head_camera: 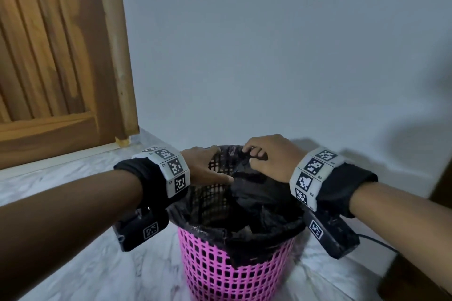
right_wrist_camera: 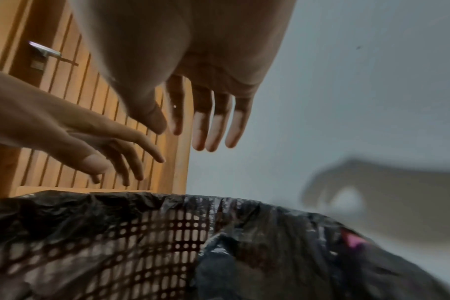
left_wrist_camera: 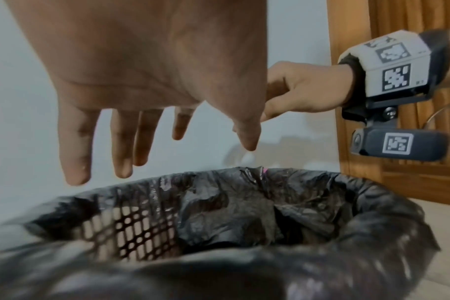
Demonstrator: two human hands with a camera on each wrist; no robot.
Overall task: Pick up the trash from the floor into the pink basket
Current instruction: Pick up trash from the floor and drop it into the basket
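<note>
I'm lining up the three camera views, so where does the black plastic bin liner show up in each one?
Head: the black plastic bin liner sits at lower centre, draped over the rim of the pink lattice basket.
Left wrist: the liner spans the lower half.
Right wrist: the liner spans the bottom third.
Shared landmark: the brown slatted wooden door.

Pink basket [head_camera: 234, 273]: moulded plastic lattice, smooth, slight sheen. Liner bag [head_camera: 259, 193]: thin black plastic film, crinkled, glossy where it catches light. Floor [head_camera: 80, 203]: polished marble-look tile, white with grey veining. Door [head_camera: 49, 56]: brown wood, grooved panels, satin varnish; door handle [right_wrist_camera: 45, 50] brushed metal. Wall [head_camera: 269, 56]: matt painted plaster, smooth. Wristbands [head_camera: 146, 178]: black cloth, matt, carrying white hard plastic marker blocks [head_camera: 175, 168] with printed black patterns.
</note>
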